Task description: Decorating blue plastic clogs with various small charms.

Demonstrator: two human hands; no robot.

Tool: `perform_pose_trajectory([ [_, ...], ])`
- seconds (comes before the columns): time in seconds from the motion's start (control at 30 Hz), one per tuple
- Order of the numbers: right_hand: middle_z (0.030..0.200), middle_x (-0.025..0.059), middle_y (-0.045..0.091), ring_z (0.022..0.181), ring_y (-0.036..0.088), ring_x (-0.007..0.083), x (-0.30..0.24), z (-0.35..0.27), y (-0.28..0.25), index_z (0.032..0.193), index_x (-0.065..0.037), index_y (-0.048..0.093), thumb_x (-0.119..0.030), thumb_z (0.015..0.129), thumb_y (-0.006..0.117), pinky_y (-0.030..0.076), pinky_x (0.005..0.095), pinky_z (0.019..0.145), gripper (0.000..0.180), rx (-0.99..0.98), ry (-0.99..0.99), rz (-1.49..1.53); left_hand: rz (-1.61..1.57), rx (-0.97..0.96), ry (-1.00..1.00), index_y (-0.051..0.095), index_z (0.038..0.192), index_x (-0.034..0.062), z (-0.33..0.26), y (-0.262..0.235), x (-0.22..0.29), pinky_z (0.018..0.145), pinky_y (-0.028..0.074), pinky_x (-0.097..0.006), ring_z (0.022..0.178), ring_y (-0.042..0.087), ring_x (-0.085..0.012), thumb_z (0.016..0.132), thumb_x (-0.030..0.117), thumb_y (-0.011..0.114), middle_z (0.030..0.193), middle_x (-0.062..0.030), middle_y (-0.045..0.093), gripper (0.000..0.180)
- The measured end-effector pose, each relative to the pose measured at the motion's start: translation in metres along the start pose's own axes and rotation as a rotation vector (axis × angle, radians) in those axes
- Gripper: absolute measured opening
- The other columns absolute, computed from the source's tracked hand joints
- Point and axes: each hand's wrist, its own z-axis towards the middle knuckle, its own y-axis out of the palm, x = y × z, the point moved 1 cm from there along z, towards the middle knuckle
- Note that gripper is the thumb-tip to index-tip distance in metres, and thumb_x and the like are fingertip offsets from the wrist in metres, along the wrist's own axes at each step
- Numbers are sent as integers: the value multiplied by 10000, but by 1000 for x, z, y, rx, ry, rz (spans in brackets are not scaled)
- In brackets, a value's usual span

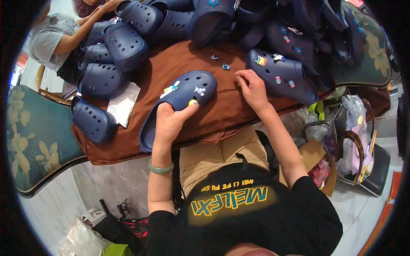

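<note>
My left hand [169, 121] grips a navy clog [197, 80] by its opening, the fingers hidden inside and the thumb lying on the upper by a small yellow charm [192, 102]. A white figure charm [170, 88] and a pale grey charm [199, 91] also sit in its holes. My right hand [253, 89] hovers at the cloth with curled fingers; whatever is between the fingertips is too small to make out. Just right of it lies a navy clog with several charms [279, 74]. Two loose charms, one [215, 57] behind the other [226, 67], rest on the cloth.
A brown cloth [179, 57] covers the table. Plain navy clogs [124, 46] line its left side near a white paper [124, 103]; more clogs [290, 40] pile up at the back. Another person [55, 40] sits far left. Bags [354, 136] stand right.
</note>
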Motion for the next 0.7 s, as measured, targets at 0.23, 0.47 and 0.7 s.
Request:
perform_pose_trajectory([
  [0.23,950,99,542,850,616,325,11,24,52,984,-136,600,-254,846,656,535,423,674,190,30,-110,-587,-24,3,58,671,1040,-31,-7,3,-1,867,466,-294,918,631,-161,777,83,700,980,-58,686,289],
  [0.47,973,115,507,847,591,364,-3,20,39,978,-92,534,-156,811,700,505,427,677,244,115,-131,-263,-35,9,-3,678,995,-46,-13,3,-1,797,488,-275,850,639,-137,768,58,712,936,-48,685,252],
  [0.7,897,128,596,778,613,317,2,24,36,994,-53,550,-132,843,685,497,388,667,218,137,-32,-141,-18,25,-2,677,997,-51,-11,7,1,785,492,-276,834,641,-143,761,58,720,937,-55,686,264],
])
